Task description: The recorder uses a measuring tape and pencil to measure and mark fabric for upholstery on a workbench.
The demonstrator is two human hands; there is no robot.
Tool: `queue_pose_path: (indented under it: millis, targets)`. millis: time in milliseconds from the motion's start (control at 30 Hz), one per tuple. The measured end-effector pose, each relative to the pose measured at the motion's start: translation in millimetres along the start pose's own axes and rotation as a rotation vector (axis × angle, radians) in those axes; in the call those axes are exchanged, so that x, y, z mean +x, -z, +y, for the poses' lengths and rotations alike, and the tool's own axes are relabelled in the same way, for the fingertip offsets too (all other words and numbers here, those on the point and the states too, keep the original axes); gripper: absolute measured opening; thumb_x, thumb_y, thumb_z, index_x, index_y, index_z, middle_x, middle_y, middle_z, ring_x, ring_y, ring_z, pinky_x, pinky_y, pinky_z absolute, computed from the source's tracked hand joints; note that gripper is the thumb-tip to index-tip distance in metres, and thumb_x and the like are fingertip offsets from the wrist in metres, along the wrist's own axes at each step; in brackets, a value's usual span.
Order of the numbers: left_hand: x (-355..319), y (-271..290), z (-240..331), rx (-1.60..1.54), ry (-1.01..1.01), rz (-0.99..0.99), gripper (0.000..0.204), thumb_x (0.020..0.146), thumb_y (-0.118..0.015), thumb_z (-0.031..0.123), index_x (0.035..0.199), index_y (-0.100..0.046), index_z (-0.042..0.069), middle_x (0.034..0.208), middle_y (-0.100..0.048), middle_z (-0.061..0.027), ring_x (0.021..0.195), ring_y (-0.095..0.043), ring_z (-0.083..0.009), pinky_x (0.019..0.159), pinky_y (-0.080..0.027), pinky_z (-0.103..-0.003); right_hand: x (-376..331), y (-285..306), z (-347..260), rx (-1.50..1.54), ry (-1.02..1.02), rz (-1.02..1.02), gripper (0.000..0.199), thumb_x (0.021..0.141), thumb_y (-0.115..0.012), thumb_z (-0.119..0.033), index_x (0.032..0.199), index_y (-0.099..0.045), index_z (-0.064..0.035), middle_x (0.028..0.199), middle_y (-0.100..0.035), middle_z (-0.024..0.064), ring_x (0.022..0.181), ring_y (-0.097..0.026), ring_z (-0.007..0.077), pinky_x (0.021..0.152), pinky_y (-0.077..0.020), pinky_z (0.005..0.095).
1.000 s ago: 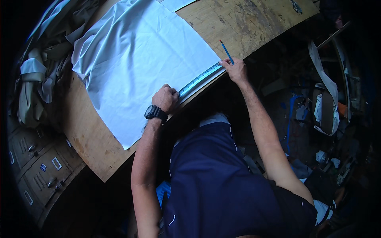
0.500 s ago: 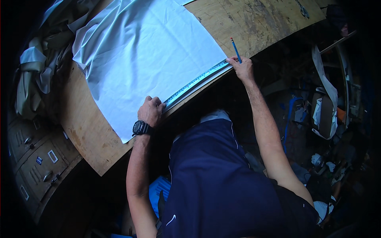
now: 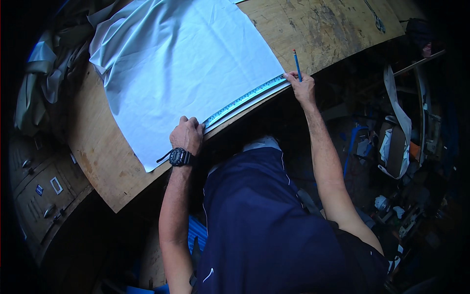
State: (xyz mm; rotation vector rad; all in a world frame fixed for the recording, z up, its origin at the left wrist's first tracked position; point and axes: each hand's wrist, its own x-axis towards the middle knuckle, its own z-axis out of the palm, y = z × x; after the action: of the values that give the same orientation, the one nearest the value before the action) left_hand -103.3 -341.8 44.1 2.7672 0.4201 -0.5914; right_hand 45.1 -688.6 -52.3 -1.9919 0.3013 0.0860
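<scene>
A white cloth point(image 3: 191, 73) lies over the wooden tabletop, wrinkled toward its far left and flatter near the front edge. Along that front edge stretches a marked measuring tape point(image 3: 245, 99). My left hand point(image 3: 187, 135), with a black watch on its wrist, is closed at the tape's left end, resting on the cloth; its fingertips are partly hidden. At the cloth's right corner, my right hand point(image 3: 303, 89) pinches the tape's other end between thumb and finger. A blue pencil point(image 3: 297, 64) with a red end sticks up from the same hand.
The worn wooden table point(image 3: 115, 181) ends just in front of my body. Bunched cloth point(image 3: 41, 83) sits at the far left, above metal drawers point(image 3: 49, 191). A metal tool point(image 3: 378, 22) lies at the table's far right. Assorted clutter and a bag point(image 3: 395, 147) fill the right side.
The view has shifted slightly. Both hands keep their hold at the tape's ends, and the pencil stands a little more upright.
</scene>
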Motion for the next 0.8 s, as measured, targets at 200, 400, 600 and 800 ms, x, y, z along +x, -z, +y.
queue_pose_path:
  millis: [200,400,600,800]
  targets:
    - [-0.7,-2.1,-1.6,0.021,-0.027,0.026,0.026,0.090,-0.065,0.035,0.091,-0.070,0.009,0.096,-0.063,-0.0117,0.081,-0.067,-0.0329,0.069,-0.054,-0.045,-2.0,-2.5,1.8,-0.014,0.044,0.029,0.028,0.082,-0.080,-0.029,0.086,-0.070,-0.0027,0.062,-0.052,-0.0065,0.056,-0.043,0.0044,0.052,-0.0372,0.0230]
    - [1.3,-5.5,-3.0,0.043,-0.036,0.027,0.025,0.090,-0.066,0.034,0.091,-0.070,0.010,0.096,-0.063,-0.0112,0.082,-0.067,-0.0323,0.069,-0.054,-0.045,-9.4,3.1,-18.8,-0.062,-0.016,0.046,0.031,0.086,-0.077,-0.031,0.086,-0.070,-0.0015,0.060,-0.047,-0.0066,0.054,-0.041,0.0042,0.050,-0.0357,0.0224]
    - [1.8,-4.3,-1.6,0.049,-0.033,0.015,0.025,0.090,-0.066,0.034,0.092,-0.071,0.009,0.096,-0.063,-0.0114,0.082,-0.067,-0.0319,0.069,-0.054,-0.044,-61.4,0.8,-59.9,0.635,-0.146,-0.221,0.031,0.101,-0.056,-0.029,0.102,-0.065,0.0009,0.061,-0.044,-0.0048,0.050,-0.039,0.0027,0.044,-0.0328,0.0188]
    - [2.0,-3.4,-1.6,0.042,-0.033,0.011,0.025,0.090,-0.065,0.033,0.091,-0.071,0.008,0.096,-0.063,-0.0118,0.082,-0.067,-0.0323,0.070,-0.054,-0.044,-84.7,10.4,-79.5,0.672,-0.084,-0.153,0.020,0.100,-0.059,-0.021,0.099,-0.065,-0.0018,0.059,-0.039,-0.0053,0.049,-0.035,0.0017,0.043,-0.0301,0.0177]
